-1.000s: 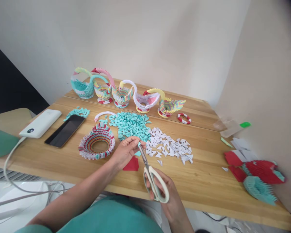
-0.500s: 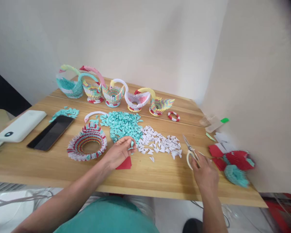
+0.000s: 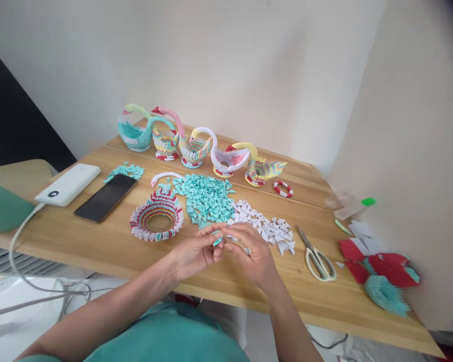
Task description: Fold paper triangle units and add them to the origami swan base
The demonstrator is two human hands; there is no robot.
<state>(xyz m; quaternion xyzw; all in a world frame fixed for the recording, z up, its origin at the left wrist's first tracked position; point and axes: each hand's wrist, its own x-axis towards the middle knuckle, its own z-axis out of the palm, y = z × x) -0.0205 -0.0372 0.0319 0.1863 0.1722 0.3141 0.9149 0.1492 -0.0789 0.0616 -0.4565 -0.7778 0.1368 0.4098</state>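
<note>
My left hand (image 3: 197, 255) pinches a small folded teal paper piece (image 3: 218, 241) above the table's front part. Close beside it, my right hand (image 3: 252, 253) has its fingers bent toward the same piece; whether they grip anything is too small to tell. Behind the hands lie a heap of teal folded pieces (image 3: 207, 196) and a spread of white folded pieces (image 3: 275, 231). A ring-shaped red, white and teal paper bowl (image 3: 138, 221) sits to the left. White-handled scissors (image 3: 317, 261) lie on the table to the right.
Several paper swans (image 3: 135, 137) stand along the back, with a red-and-white ring (image 3: 283, 189) at their right. A phone (image 3: 105, 198) and a white power bank (image 3: 68, 185) with a cable lie left. Red paper pieces (image 3: 392, 269) and a teal paper part (image 3: 387, 295) are at right.
My right hand has let go of the scissors, which now lie on the table, and has moved left to meet my left hand. The camera view has shifted.
</note>
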